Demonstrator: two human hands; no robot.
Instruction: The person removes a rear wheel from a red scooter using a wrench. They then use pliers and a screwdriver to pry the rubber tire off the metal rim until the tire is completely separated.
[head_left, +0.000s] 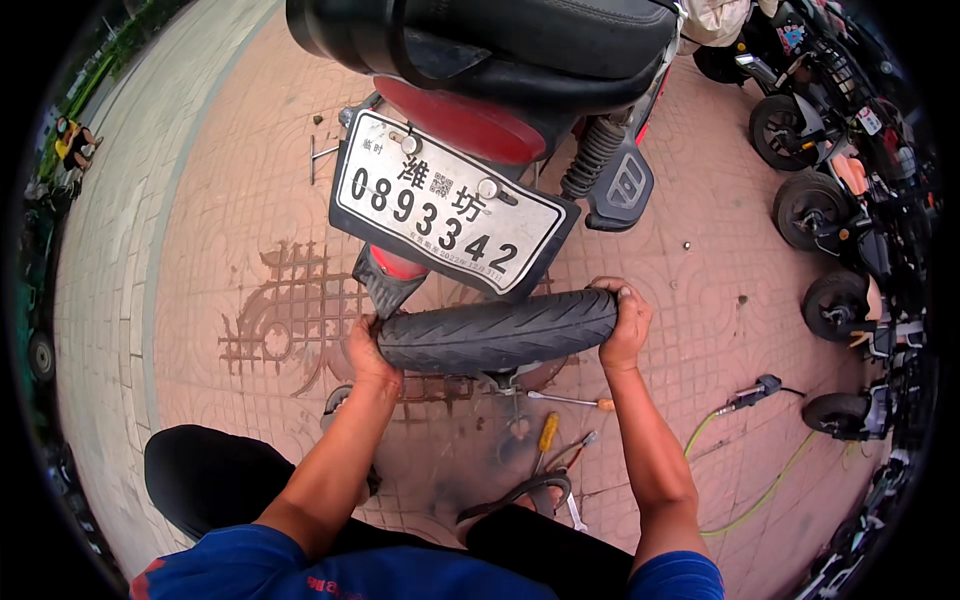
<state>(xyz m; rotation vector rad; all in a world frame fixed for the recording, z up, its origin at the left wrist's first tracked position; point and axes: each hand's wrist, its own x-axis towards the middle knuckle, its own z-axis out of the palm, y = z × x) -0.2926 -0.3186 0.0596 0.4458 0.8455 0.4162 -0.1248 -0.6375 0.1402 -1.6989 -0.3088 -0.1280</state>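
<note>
A black scooter tyre [498, 332] lies crosswise before me, its grooved tread facing up, just below the scooter's white number plate [450, 205]. My left hand [372, 352] is closed round the tyre's left end, beside a dark mudguard piece [388, 285]. At the other end my right hand [626, 325] grips it, with fingers over the top edge. Under the tyre a small metal part [500, 381] shows; whether a rim sits inside the tyre is hidden.
On the paving near my feet lie a screwdriver with an orange handle [605, 404], a yellow-handled tool [547, 432] and a spanner [576, 514]. An air gun [757, 392] with a green hose [770, 490] lies at right. Parked scooters [812, 210] line the right side.
</note>
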